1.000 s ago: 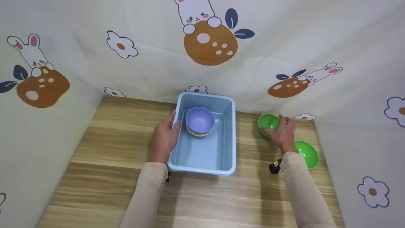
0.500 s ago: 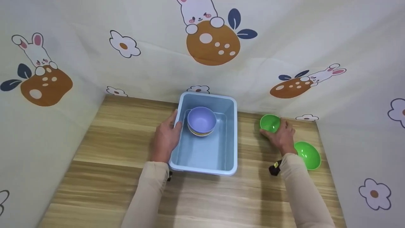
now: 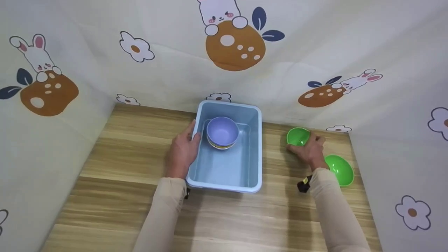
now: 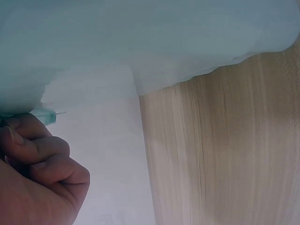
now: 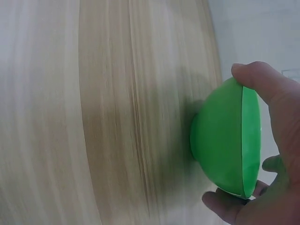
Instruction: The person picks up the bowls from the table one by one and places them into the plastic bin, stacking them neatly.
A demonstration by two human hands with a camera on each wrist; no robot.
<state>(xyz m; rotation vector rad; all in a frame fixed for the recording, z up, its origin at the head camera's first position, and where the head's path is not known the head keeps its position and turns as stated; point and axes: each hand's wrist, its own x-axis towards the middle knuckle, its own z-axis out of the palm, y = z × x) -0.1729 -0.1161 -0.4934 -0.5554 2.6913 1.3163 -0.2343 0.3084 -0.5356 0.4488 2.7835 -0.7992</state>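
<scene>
While our right hand (image 3: 308, 151) curls round a small green bowl (image 3: 298, 136) near the far right corner of the table (image 3: 122, 150), our left hand (image 3: 182, 151) grips the left wall of a light blue tub (image 3: 257, 147) that stands at the middle of the table's far edge; in the right wrist view the thumb (image 5: 255, 77) lies over the green bowl's rim and the fingertips (image 5: 225, 206) wrap under the opposite side, so the hand holds the bowl by pinching across it; the bowl's base seems just clear of the wood there, with a shadow beside it, though we cannot tell for certain whether it touches; in the left wrist view the fingers (image 4: 42, 154) are bent tight against the tub's rim (image 4: 47, 115), with bare wood grain to the right of them. Inside the tub, in its far left corner, a purple bowl (image 3: 222, 131) sits uppermost on a short stack of bowls whose lower rims show yellow and orange; the near half of the tub shows only its blue floor. A second green bowl (image 3: 338, 170), larger, lies on the table at its right edge, just beside our right wrist and nearer to us than the held bowl; a cloth backdrop (image 3: 175, 70) printed with rabbits and flowers rises along the far, left and right edges of the table.
</scene>
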